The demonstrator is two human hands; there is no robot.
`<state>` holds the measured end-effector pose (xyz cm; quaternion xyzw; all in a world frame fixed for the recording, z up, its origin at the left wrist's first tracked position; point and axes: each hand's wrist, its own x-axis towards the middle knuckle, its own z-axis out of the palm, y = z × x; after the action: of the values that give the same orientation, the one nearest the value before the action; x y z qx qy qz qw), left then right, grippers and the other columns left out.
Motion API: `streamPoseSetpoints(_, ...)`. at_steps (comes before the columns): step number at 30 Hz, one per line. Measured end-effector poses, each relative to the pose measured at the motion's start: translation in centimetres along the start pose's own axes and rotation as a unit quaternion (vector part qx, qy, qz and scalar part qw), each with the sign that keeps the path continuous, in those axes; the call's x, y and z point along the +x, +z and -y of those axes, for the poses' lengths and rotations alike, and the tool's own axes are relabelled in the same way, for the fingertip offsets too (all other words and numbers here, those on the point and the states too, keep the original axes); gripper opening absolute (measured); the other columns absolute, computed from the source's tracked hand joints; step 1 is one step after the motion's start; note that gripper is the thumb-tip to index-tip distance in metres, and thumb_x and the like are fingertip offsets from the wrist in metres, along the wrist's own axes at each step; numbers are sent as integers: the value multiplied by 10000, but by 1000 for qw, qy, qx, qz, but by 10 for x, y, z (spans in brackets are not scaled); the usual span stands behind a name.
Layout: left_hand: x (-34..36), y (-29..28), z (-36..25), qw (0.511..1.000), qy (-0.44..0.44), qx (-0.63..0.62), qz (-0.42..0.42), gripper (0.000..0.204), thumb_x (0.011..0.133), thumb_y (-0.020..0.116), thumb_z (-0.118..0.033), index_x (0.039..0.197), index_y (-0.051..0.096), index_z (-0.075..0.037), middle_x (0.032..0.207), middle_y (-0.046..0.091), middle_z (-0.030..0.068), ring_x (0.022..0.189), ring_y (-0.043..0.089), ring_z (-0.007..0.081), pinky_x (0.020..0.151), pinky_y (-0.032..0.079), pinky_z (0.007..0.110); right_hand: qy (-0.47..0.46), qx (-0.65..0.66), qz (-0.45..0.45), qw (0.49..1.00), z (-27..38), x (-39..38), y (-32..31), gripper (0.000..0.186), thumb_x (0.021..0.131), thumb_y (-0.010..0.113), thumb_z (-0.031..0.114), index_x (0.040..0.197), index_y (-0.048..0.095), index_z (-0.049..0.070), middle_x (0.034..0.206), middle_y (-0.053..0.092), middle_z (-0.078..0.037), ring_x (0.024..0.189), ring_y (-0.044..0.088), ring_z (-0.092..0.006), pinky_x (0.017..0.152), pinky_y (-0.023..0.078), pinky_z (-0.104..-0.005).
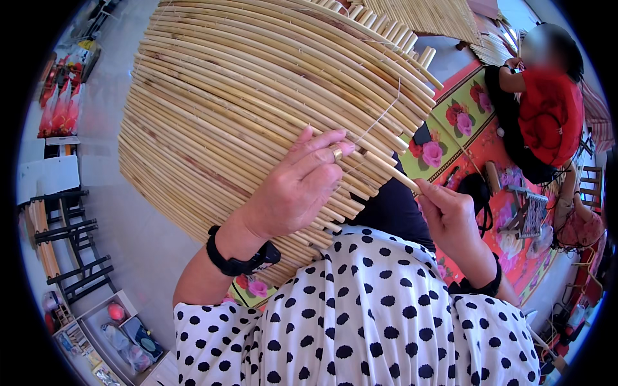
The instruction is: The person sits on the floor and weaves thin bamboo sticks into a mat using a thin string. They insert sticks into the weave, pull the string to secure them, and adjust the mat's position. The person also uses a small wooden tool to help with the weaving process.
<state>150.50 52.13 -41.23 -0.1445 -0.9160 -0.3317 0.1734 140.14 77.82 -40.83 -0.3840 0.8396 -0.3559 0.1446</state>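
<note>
A large mat of pale yellow reed sticks [257, 83] spreads across my lap, its sticks bound side by side with thin thread. My left hand [299, 183], wearing a ring and a black wristband, is closed with its fingers curled on the mat near its right edge. A thin thread [380, 119] runs from beside its fingertips up to the sticks above. My right hand [450, 215] pinches the end of a single reed stick [405, 178] between thumb and fingers. That stick juts out past the neighbouring ends and reaches toward my left fingertips.
Another person in red [550, 119] sits at the right on a floral floor mat [460, 122]. A second reed mat [425, 16] lies at the top. Black folding frames [67, 241] and a grey box [122, 321] of small items stand at the left.
</note>
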Motion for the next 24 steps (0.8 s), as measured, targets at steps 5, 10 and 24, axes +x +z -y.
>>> streamPoseSetpoints(5, 2, -1, 0, 999, -5, -32, -2, 120, 815, 589, 50, 878, 525, -30, 1169, 596, 132, 1188, 514, 328, 1071, 287, 449, 80, 90, 101, 988, -5, 13, -9, 208, 870, 570, 22, 1071, 607, -20, 590, 498, -91, 510, 495, -168, 494, 417, -273)
streamPoseSetpoints(10, 6, -2, 3, 999, -11, -47, 2, 131, 806, 584, 66, 874, 523, -28, 1156, 601, 141, 1167, 530, 336, 1059, 305, 454, 152, 168, 187, 956, -10, 29, -20, 205, 906, 536, 49, 1082, 603, -30, 578, 450, -19, 521, 431, -70, 479, 396, -241)
streamPoseSetpoints(24, 6, -3, 11, 995, 19, -95, -34, 132, 785, 574, 96, 860, 521, 2, 1113, 606, 178, 1117, 551, 379, 957, 432, 457, -17, -57, 8, 998, 0, 7, -6, 226, 848, 581, -1, 1071, 616, -11, 641, 564, -193, 513, 546, -296, 481, 437, -309)
